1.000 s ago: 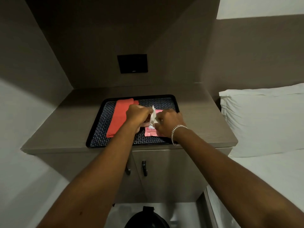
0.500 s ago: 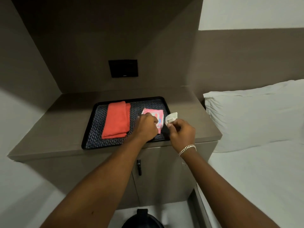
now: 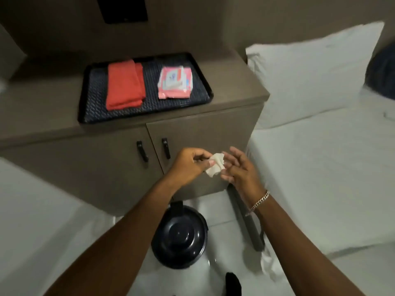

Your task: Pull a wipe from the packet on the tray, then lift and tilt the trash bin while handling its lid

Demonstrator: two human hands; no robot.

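Head view: left hand (image 3: 188,165) curled, pinching white wipe (image 3: 215,164) in front of cabinet door (image 3: 201,133), above black bin (image 3: 180,236). Right hand (image 3: 239,169) just beside, fingers loosely spread, fingertips touching wipe, holding nothing. Both forearms extended forward. Red cloth (image 3: 125,87) and pink packet (image 3: 175,83) on tray (image 3: 85,107).

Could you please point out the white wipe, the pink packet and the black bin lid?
white wipe (image 3: 215,164): head view, its crumpled middle.
pink packet (image 3: 175,82): head view, its top face.
black bin lid (image 3: 179,236): head view, its domed centre.

Tray (image 3: 85,97) on cabinet (image 3: 235,86); cloth (image 3: 124,86) left of packet (image 3: 175,82) (both in tray); bed (image 3: 320,167) right.
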